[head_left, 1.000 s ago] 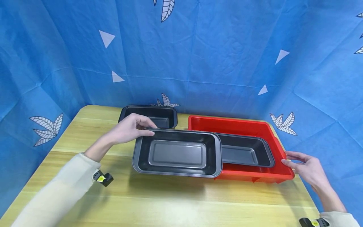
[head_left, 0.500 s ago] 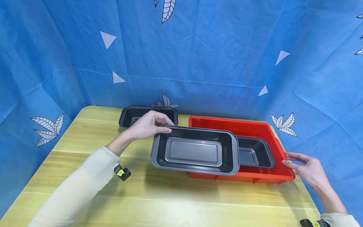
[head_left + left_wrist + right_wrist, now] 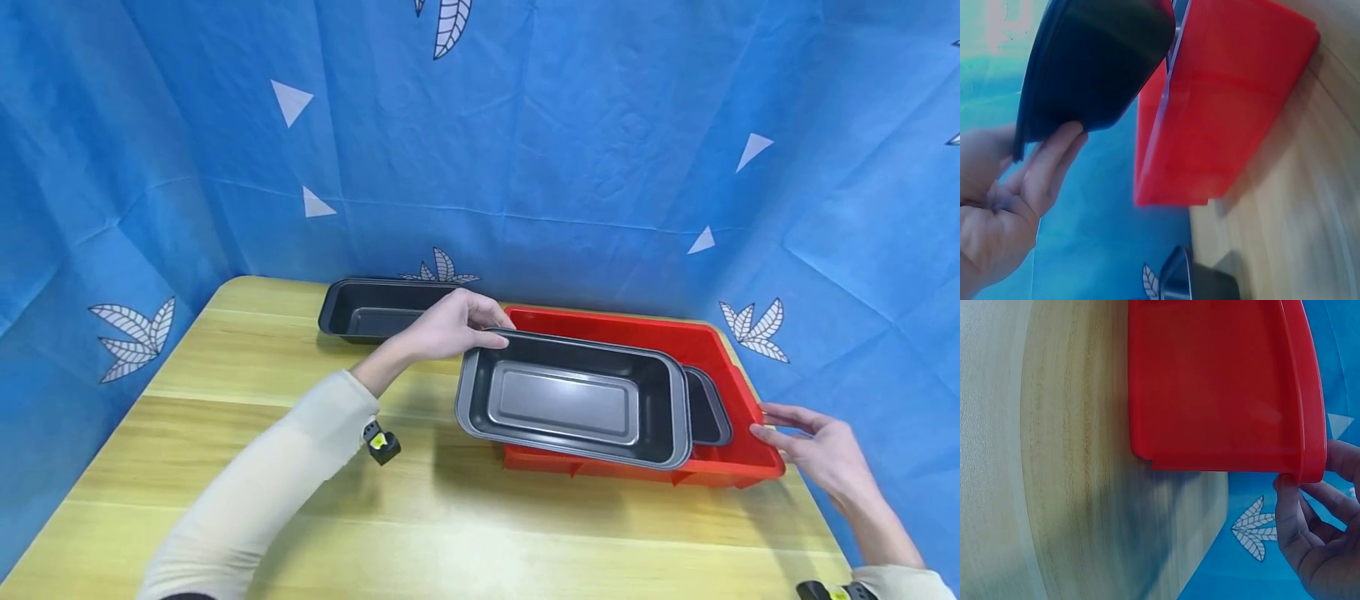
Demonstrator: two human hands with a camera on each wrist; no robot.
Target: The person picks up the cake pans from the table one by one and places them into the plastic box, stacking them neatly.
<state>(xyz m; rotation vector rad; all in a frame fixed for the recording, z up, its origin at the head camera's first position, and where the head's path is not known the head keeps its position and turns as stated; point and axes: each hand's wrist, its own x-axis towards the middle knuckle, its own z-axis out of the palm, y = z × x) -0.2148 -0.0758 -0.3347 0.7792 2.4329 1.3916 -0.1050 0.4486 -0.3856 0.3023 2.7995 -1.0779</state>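
A dark loaf pan (image 3: pixel 566 400) is held up, tilted so its inside faces me, over the front of a red bin (image 3: pixel 622 329). My left hand (image 3: pixel 461 323) grips its back left corner, thumb inside the rim and fingers underneath, as the left wrist view shows of the pan's underside (image 3: pixel 1100 62). Inside the bin lies a second dark loaf pan (image 3: pixel 708 408), mostly hidden by the held one. At the bin's right end my right hand (image 3: pixel 813 446) pinches the rim; in the right wrist view thumb and fingers meet the bin's corner (image 3: pixel 1310 450).
A third dark loaf pan (image 3: pixel 367 312) stands at the back left of the wooden table (image 3: pixel 315 517), partly behind the left hand. Blue cloth (image 3: pixel 420 150) with leaf prints hangs behind and at the sides of the table.
My left hand has carried the loaf pan to the right, so it now covers more of the red bin and the pan in it. The right hand stays at the bin's rim.
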